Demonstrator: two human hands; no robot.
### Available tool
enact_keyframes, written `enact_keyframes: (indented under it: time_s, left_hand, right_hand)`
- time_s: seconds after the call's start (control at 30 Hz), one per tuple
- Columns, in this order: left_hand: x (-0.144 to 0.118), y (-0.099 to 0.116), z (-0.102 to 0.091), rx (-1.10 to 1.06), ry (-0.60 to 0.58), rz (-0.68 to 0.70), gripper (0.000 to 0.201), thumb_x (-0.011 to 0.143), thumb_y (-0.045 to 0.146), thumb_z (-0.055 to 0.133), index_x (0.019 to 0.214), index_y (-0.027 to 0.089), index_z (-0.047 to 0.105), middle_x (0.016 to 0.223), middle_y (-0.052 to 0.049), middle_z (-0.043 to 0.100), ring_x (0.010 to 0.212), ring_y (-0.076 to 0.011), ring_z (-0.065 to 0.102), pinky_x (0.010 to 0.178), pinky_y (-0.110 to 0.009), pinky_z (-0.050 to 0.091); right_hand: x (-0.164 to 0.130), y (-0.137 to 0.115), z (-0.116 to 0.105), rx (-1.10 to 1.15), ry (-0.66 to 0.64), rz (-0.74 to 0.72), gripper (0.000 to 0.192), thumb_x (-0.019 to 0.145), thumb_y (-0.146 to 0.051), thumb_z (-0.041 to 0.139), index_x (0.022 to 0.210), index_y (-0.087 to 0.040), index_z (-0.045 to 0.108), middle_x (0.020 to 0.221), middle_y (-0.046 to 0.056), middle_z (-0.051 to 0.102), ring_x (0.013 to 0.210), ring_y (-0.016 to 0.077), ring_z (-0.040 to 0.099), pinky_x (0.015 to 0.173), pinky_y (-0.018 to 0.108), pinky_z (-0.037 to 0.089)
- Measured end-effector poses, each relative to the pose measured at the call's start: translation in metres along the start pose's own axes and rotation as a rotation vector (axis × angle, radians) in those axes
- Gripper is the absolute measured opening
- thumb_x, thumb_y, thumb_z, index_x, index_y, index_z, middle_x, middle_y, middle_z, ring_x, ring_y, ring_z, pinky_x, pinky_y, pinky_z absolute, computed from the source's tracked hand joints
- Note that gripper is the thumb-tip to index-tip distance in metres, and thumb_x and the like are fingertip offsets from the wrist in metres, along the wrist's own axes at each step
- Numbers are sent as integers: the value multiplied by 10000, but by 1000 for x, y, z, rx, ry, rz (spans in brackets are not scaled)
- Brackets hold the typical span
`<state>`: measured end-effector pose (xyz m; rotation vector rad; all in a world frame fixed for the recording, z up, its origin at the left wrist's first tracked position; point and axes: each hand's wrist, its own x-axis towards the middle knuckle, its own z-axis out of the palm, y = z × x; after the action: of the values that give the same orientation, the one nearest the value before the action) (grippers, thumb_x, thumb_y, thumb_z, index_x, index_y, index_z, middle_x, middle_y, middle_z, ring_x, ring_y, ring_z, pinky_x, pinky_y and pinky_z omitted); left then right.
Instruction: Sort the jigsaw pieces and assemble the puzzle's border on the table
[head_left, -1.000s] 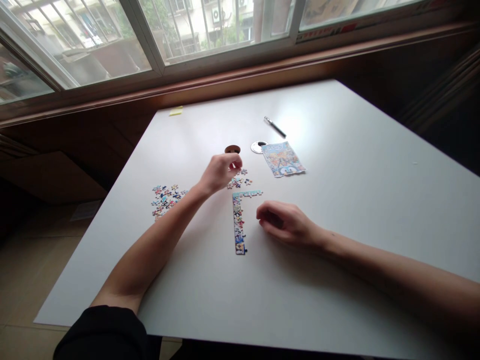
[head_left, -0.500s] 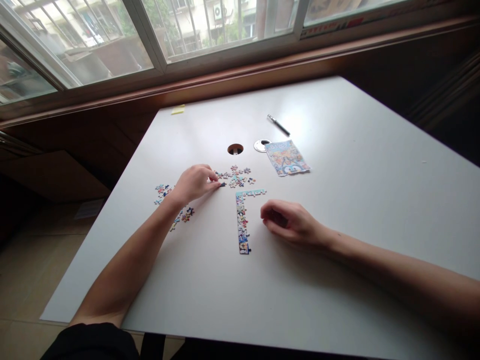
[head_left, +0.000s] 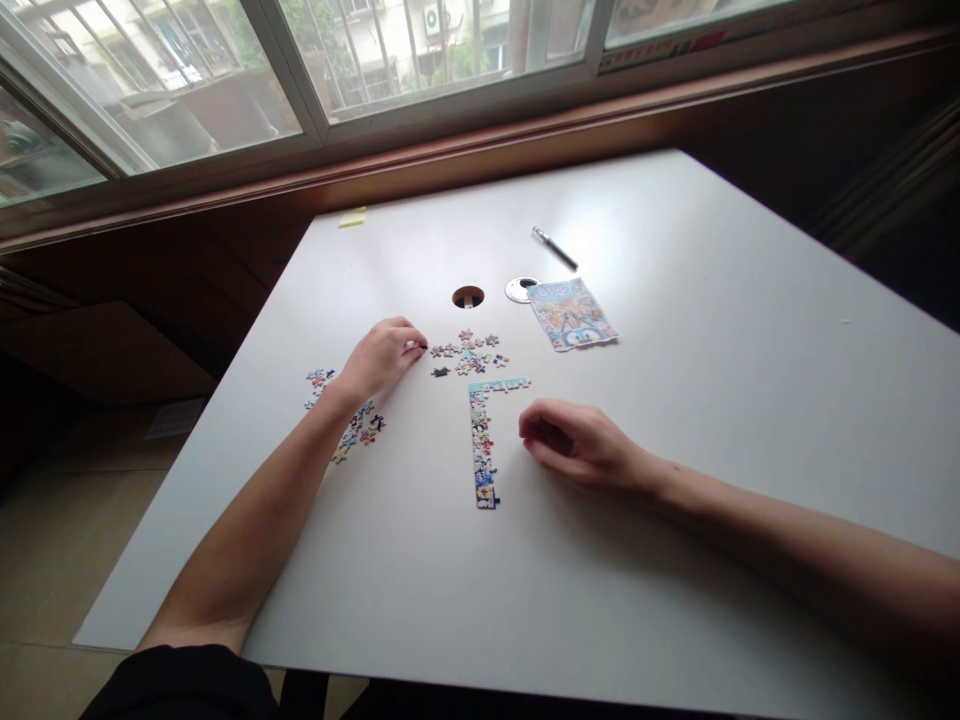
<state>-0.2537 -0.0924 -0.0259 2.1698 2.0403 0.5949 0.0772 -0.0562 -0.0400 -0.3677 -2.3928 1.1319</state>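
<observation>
My left hand (head_left: 384, 360) is closed in a pinch just left of a group of loose jigsaw pieces (head_left: 472, 352). A small dark puzzle piece (head_left: 425, 348) shows at its fingertips, mostly covered. A dark piece (head_left: 440, 372) lies on the table just below that group. Joined pieces form an L-shaped puzzle border (head_left: 482, 440), with a long side and a shorter top strip. To its right, my right hand (head_left: 577, 440) rests on its side with curled fingers, apart from the border; nothing shows in its hollow. More loose pieces (head_left: 367, 430) lie partly behind my left forearm.
On the white table (head_left: 675, 600), a crumpled-edged picture sheet (head_left: 576, 315) overlaps a round metal ring (head_left: 519, 290). A pen (head_left: 555, 248) lies behind it. A cable hole (head_left: 468, 297) opens near the middle. A yellow sticky note (head_left: 352, 217) is at the far-left corner, below the window.
My left hand has moved slightly up and left, away from the dark piece it touched, which now lies uncovered on the table. My right hand has stayed put.
</observation>
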Motion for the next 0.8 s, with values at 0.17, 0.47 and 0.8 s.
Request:
enact_keyframes:
  time_s: [0.17, 0.47, 0.8]
  left_hand:
    - [0, 2, -12, -25, -4, -81, 94, 826, 192, 657, 896, 190, 720, 893, -51, 691, 785, -176, 620, 794, -331, 511]
    - [-9, 78, -11, -1039, -173, -255, 230, 800, 270, 775, 989, 149, 724, 888, -85, 763, 852, -212, 749, 843, -377, 611]
    - [-28, 136, 20, -1200, -260, -217, 222, 812, 333, 792, 854, 139, 692, 860, -79, 746, 817, -164, 706, 724, -287, 568]
  right_hand:
    - [0, 0, 0, -1, 1, -3, 111, 822, -126, 572, 896, -209, 581, 737, -8, 577, 615, 112, 491, 569, 236, 443]
    - [0, -2, 0, 91, 85, 95, 67, 877, -205, 604, 923, -216, 556, 723, -27, 552, 567, 93, 468, 520, 232, 419]
    - [-2, 4, 2, 107, 298, 66, 70, 921, -279, 641, 937, -212, 630, 840, 24, 665, 756, 151, 625, 656, 299, 546]
